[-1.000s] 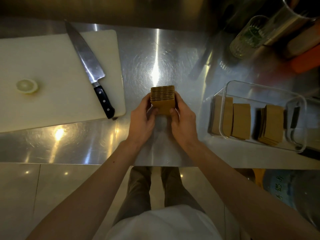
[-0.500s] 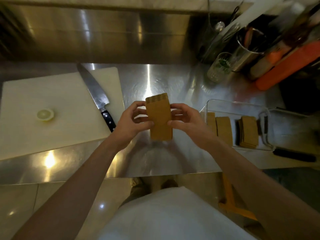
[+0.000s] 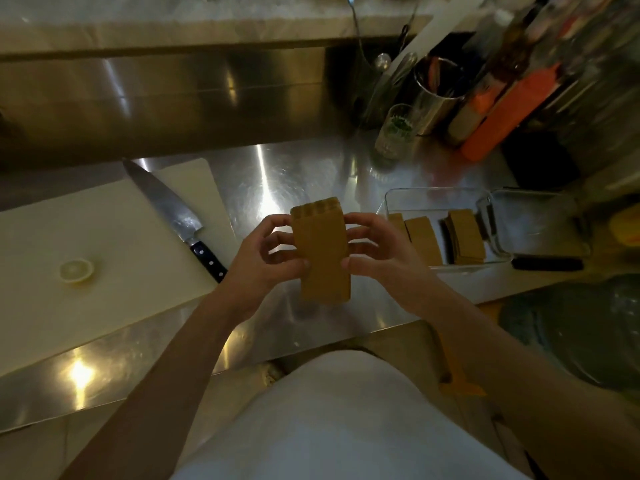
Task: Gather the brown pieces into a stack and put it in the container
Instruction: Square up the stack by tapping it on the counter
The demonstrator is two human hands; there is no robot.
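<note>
Cutting board (image 3: 104,244) at left: lemon slice (image 3: 76,270) on it, knife (image 3: 173,216) lying across its right edge. Centre: left hand (image 3: 263,258) and right hand (image 3: 377,251) clasp the stack of brown pieces (image 3: 320,251) between them, raised above the steel counter (image 3: 277,174). Right: clear container (image 3: 446,199) holds more brown pieces, apparently three groups; blurred.
</note>
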